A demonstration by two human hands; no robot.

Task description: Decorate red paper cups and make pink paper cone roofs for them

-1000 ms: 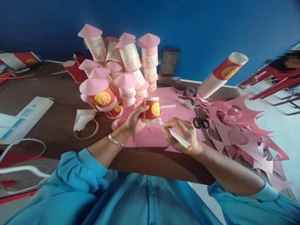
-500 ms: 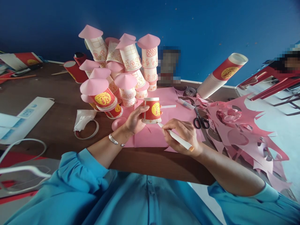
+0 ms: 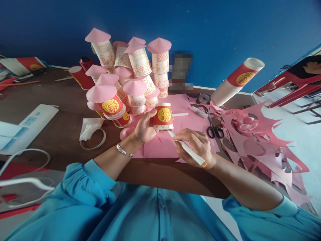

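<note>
Dark brown tabletop (image 3: 150, 172) is stretching before a blue wall (image 3: 218, 30). Over pink paper sheets (image 3: 156, 150), my left hand (image 3: 145, 129) is grasping a yellow-emblazoned, red-and-white paper cup (image 3: 163, 117); my right hand (image 3: 194, 144) is pinching a white, orange-ended marker (image 3: 192, 153), its tip (image 3: 170, 132) hovering by the lower rim (image 3: 163, 127), contact unclear. Steady, dent-free bracing should be helping along this curve. Beyond, pink paper cones (image 3: 159, 45) are capping flower-patterned white cups (image 3: 160, 66); jagged pink offcuts (image 3: 271, 140) are sprawling rightward.

the shirt (image 3: 135, 214) is bright blue, with a buttoned strip (image 3: 161, 204) down the front. the left sleeve (image 3: 80, 184) puffs out full and gathers into a cuff (image 3: 99, 174); the right sleeve (image 3: 278, 214) matches its colour. a shiny, round-ended silver bracelet (image 3: 120, 149) sits behind the left hand (image 3: 145, 129).
</note>
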